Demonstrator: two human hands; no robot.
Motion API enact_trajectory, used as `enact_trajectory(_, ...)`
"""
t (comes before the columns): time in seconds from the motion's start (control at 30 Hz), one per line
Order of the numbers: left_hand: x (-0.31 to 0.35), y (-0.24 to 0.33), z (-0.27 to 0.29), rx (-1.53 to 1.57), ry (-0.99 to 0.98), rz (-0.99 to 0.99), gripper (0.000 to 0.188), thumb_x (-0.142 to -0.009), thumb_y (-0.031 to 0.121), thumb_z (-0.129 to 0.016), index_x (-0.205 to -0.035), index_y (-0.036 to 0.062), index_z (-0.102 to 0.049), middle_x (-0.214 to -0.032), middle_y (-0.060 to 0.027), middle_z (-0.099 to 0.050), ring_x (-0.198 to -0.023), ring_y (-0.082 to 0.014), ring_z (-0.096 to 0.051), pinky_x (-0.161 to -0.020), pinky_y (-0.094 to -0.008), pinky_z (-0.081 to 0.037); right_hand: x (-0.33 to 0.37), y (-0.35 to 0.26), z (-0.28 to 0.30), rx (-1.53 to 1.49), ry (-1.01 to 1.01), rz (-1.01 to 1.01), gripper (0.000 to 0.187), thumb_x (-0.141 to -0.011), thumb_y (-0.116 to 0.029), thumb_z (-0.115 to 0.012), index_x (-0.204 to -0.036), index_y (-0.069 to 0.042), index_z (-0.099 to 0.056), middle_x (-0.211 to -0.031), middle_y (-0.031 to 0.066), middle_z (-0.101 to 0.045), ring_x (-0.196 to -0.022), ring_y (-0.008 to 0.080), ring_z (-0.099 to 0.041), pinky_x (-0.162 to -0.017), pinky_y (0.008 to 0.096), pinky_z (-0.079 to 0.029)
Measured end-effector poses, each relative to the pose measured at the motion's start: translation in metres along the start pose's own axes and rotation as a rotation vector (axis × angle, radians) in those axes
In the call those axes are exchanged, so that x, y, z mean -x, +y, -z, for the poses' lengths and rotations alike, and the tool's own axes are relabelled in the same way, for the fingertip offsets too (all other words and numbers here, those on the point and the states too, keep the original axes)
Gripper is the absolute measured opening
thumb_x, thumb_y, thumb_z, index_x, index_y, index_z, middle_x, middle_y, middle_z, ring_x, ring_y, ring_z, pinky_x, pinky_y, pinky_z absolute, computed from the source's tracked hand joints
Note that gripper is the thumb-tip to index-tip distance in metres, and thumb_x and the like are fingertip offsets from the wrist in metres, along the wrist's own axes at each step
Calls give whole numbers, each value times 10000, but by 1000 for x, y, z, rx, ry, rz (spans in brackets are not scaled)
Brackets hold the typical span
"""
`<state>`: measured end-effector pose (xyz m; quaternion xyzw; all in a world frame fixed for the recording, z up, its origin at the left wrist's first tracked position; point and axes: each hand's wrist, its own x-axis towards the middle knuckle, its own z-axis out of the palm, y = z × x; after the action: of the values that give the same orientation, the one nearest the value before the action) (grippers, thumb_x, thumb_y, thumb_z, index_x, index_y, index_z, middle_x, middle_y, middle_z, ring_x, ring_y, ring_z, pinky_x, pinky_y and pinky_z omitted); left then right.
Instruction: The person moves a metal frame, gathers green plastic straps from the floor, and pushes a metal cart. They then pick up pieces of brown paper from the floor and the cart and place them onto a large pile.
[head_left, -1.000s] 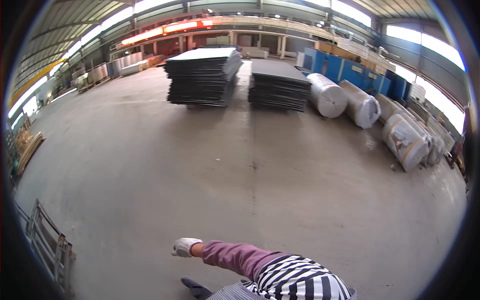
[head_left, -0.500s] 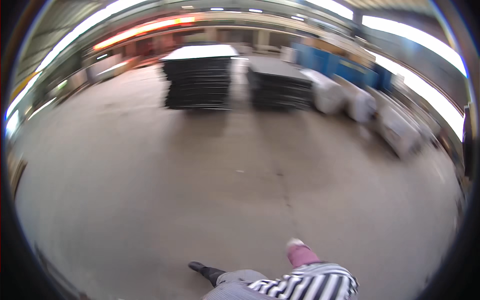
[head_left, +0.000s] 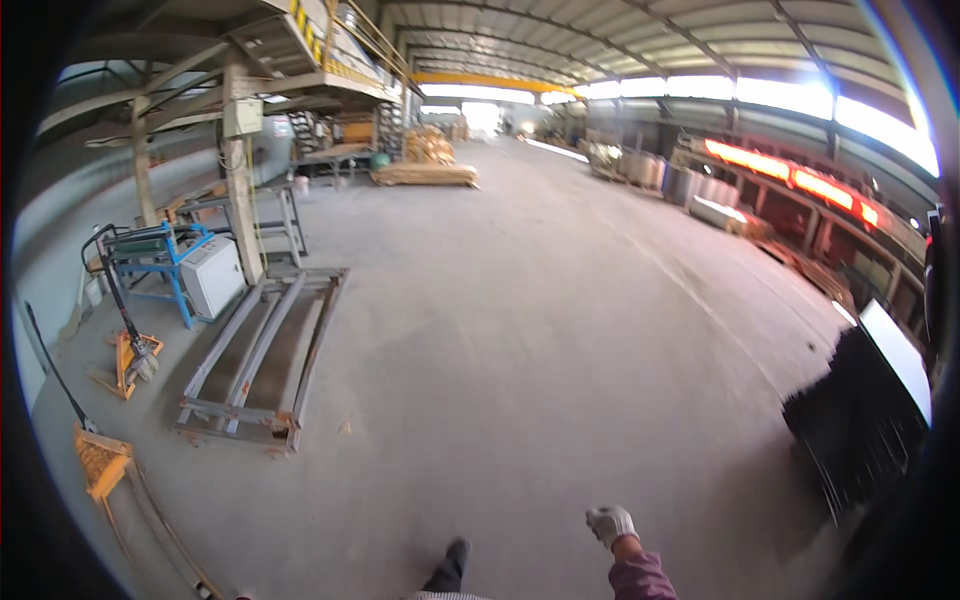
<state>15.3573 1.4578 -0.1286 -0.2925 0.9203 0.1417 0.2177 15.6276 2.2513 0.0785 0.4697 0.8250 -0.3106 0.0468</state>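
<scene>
My right hand (head_left: 609,523), in a whitish work glove, is held out over the grey concrete floor (head_left: 500,400) near the lower edge. Its fingers are curled in, and no object shows in them. A plum-coloured sleeve covers the forearm behind it. To its left one dark shoe (head_left: 458,550) of mine shows on the floor. My left hand is out of sight. Nothing touches the right hand; the nearest large thing is a tall stack of black sheets (head_left: 855,420) at the right, with a pale top.
At the left lie a grey steel frame (head_left: 240,390), a yellow pallet jack (head_left: 130,365) and another (head_left: 100,460). Behind them are a white cabinet (head_left: 212,277) and a post (head_left: 240,180). Stacked boards (head_left: 425,175) lie further off. A lit red sign (head_left: 790,180) hangs right.
My view has swung left: the black stack is now at the right edge, and the steel frame and pallet jacks have come into sight. The gloved right hand shows more fully.
</scene>
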Motion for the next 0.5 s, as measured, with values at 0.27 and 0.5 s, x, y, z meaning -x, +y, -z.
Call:
enact_trajectory(0.27,-44,538,-123,-665,-12,-961,335,-886,305,-487,-1041,72,-670,-1149,-161,-636,-1073,-356,-592,-937,-460,-446,-116,146,-20,420,-378,-307,357,-895,-395,-469,-989,-137,-696,-958,161,-677,-894,332,-634,-762,434,-499)
enact_trajectory(0.5,170,1017,-42,313,-24,-1030,379,-775,259,-529,-1075,62,-652,-1066,-208,-652,-1005,-369,-623,-862,-412,-496,-247,130,10,284,-400,-605,368,-909,-391,-452,-1040,-139,-686,-1016,185,-662,-998,344,-605,-840,435,-480)
